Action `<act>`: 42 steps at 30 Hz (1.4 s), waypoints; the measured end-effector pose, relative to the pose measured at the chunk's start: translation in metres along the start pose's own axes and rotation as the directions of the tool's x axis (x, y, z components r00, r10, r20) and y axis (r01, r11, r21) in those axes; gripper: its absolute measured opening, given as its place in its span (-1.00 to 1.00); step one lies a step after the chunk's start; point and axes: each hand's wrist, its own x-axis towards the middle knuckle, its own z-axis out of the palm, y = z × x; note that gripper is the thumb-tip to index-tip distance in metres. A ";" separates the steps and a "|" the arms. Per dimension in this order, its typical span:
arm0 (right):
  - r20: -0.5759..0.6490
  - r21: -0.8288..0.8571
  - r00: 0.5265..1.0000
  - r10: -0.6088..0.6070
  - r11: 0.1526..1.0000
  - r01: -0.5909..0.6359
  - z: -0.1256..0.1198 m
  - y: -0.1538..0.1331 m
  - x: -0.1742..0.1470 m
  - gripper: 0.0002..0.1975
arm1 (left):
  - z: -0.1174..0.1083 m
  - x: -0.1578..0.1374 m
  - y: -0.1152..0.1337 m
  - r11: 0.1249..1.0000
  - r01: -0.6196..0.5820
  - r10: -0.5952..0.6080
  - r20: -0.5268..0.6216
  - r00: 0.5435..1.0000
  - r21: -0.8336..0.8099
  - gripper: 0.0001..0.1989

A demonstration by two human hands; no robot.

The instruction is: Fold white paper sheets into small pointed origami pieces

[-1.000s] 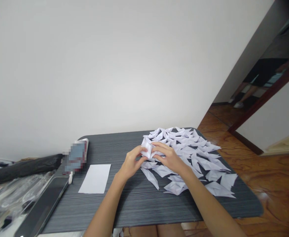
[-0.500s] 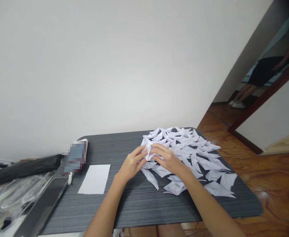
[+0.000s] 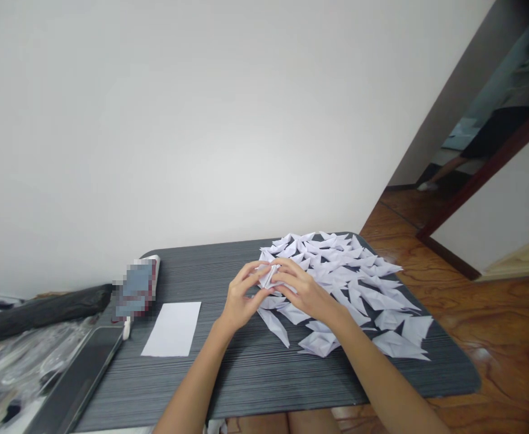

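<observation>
Between my left hand [image 3: 243,293] and my right hand [image 3: 298,286] is a folded white paper piece [image 3: 270,278], pinched by the fingertips of both. The fingers hide part of its shape. My hands meet above the left edge of a spread of several white folded paper pieces [image 3: 337,274], which have pointed ends like small boats or birds. One long pointed piece [image 3: 275,326] lies just below my hands. To the left, a flat sheet of white paper [image 3: 172,330] rests on the dark, wood-grained table [image 3: 246,380].
A pixelated object [image 3: 135,289] sits at the table's left edge, near a dark tablet-like slab [image 3: 77,383] and a small white item [image 3: 126,328]. Plastic-wrapped goods [image 3: 25,367] lie further left. A person [image 3: 485,135] shows beyond the doorway at right.
My fingers have shifted on the folded paper, which now looks more closed up and tilted. Beyond the doorway, the person has moved to the right. The flat sheet stays put.
</observation>
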 end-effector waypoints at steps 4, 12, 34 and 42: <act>0.000 -0.002 1.000 -0.006 1.000 0.006 0.001 -0.001 0.000 -0.81 | 0.000 0.001 0.002 1.000 0.019 -0.019 0.003 1.000 -0.016 -0.62; -0.124 -0.031 0.992 -0.013 0.999 0.009 -0.002 0.000 0.000 -0.80 | 0.001 0.002 0.002 0.967 0.100 -0.108 -0.022 0.994 -0.236 -0.63; -0.134 0.446 0.955 0.263 0.877 -0.179 0.012 0.008 0.005 -0.87 | 0.015 0.001 -0.001 0.931 0.232 -0.290 -0.185 0.939 -0.281 -0.88; -0.212 0.402 0.930 0.300 0.894 -0.197 0.014 0.008 0.006 -0.94 | 0.014 -0.001 0.003 0.951 0.283 -0.300 -0.159 0.940 -0.121 -0.83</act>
